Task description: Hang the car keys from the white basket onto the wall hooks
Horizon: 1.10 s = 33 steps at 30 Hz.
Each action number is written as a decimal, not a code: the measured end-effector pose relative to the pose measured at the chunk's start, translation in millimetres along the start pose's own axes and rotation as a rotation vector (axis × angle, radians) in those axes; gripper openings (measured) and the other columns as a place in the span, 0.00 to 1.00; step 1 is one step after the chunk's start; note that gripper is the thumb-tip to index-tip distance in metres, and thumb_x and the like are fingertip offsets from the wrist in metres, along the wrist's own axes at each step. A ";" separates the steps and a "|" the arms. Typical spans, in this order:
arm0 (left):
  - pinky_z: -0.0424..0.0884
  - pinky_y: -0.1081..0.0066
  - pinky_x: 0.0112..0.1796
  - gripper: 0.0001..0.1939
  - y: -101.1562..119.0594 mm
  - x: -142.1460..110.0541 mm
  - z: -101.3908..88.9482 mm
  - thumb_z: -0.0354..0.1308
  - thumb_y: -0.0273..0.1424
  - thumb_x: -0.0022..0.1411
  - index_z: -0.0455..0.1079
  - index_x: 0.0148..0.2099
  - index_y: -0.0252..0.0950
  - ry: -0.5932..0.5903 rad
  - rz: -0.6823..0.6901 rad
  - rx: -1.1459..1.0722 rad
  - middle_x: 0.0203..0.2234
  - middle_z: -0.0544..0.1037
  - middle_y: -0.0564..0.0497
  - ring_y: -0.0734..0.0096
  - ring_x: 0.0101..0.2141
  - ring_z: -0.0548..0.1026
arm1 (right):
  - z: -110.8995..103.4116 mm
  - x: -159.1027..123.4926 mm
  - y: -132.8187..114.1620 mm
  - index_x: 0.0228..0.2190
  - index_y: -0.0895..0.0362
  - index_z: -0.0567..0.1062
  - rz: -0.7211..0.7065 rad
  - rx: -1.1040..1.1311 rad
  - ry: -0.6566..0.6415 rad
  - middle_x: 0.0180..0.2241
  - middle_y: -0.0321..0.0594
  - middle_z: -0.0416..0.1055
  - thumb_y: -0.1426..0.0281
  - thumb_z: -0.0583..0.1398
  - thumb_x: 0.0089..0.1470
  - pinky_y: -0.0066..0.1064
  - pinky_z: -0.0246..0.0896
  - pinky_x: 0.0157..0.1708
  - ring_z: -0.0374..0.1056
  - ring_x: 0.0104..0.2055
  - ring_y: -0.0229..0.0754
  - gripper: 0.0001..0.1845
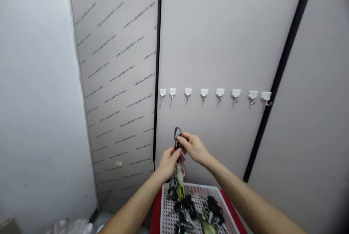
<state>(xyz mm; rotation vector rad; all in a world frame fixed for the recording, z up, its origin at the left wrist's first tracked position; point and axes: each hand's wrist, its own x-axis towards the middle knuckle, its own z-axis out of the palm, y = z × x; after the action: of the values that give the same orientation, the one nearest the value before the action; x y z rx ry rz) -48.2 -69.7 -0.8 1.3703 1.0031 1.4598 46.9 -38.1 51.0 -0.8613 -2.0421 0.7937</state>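
My left hand [167, 163] is closed on the lower part of a black strap, from which a bunch of keychains [180, 181] in pale green, yellow and grey hangs down. Higher up, my right hand [195, 149] pinches the same keychain strap [176, 131], whose loop stands up above my fingers. Both hands almost touch each other. Below them, a white perforated plastic basket [211, 189] holds a jumble of dark keychains [187, 201] and small metal pieces. The lowest hanging charms overlap the basket's far left corner, so I cannot tell whether they touch it.
Several white adhesive hooks [204, 94] run in a row across the pale panel ahead, above my hands. The basket stands on a red surface [156, 212]. A printed panel [114, 81] is on the left, with a small white piece [119, 163] on it. Plastic bags [72, 226] lie at lower left.
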 end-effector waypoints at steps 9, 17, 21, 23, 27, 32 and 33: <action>0.55 0.80 0.17 0.14 78.5 59.6 -27.4 0.46 0.39 0.47 0.60 0.24 0.31 0.252 0.138 -0.047 0.14 0.65 0.54 0.82 0.16 0.63 | -4.9 99.4 -61.0 0.15 0.60 0.61 -0.145 -0.062 0.173 0.11 0.30 0.55 0.64 0.48 0.43 0.20 0.47 0.13 0.52 0.13 0.28 0.14; 0.52 0.81 0.15 0.13 80.8 84.3 -47.8 0.45 0.36 0.49 0.62 0.24 0.30 0.289 0.054 -0.021 0.12 0.65 0.54 0.84 0.12 0.60 | 7.2 131.6 -62.9 0.14 0.60 0.60 0.139 -0.117 0.168 0.13 0.36 0.61 0.66 0.47 0.45 0.23 0.53 0.13 0.57 0.13 0.31 0.15; 0.51 0.80 0.14 0.13 64.6 85.1 -51.7 0.45 0.36 0.49 0.62 0.25 0.30 0.276 -0.033 0.042 0.12 0.66 0.54 0.81 0.12 0.62 | 15.0 132.8 -44.3 0.13 0.60 0.61 0.131 -0.204 0.150 0.11 0.37 0.60 0.65 0.49 0.43 0.25 0.53 0.14 0.57 0.13 0.33 0.15; 0.52 0.79 0.15 0.13 58.3 85.1 -52.6 0.45 0.36 0.49 0.62 0.24 0.30 0.287 -0.025 0.067 0.12 0.66 0.53 0.79 0.14 0.63 | 17.6 132.0 -38.1 0.13 0.60 0.63 0.107 -0.268 0.175 0.11 0.37 0.61 0.64 0.48 0.43 0.24 0.53 0.15 0.58 0.14 0.33 0.16; 0.55 0.79 0.17 0.12 49.7 85.9 -53.0 0.44 0.32 0.49 0.61 0.20 0.31 0.301 0.078 0.181 0.12 0.65 0.54 0.80 0.15 0.62 | 19.1 124.3 -31.1 0.16 0.61 0.65 0.088 -0.309 0.202 0.13 0.37 0.61 0.62 0.46 0.44 0.23 0.52 0.18 0.58 0.16 0.32 0.17; 0.61 0.76 0.26 0.07 37.3 90.5 -56.3 0.46 0.27 0.47 0.64 0.28 0.30 0.350 0.152 0.338 0.19 0.68 0.52 0.78 0.21 0.65 | 18.1 92.5 -11.8 0.21 0.63 0.67 0.040 -0.276 0.162 0.16 0.36 0.62 0.63 0.48 0.44 0.21 0.50 0.17 0.56 0.14 0.28 0.15; 0.61 0.75 0.29 0.09 34.5 89.6 -57.2 0.47 0.26 0.47 0.64 0.32 0.30 0.376 0.164 0.357 0.22 0.69 0.51 0.77 0.25 0.66 | 17.8 82.1 -4.3 0.22 0.63 0.67 0.042 -0.255 0.141 0.16 0.36 0.63 0.64 0.49 0.44 0.21 0.49 0.17 0.55 0.14 0.27 0.15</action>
<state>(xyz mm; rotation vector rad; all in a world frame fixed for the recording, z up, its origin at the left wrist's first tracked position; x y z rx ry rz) -108.8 6.2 54.6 1.4839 1.4761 1.7653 -8.2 19.2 78.4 -1.0735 -2.0313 0.4856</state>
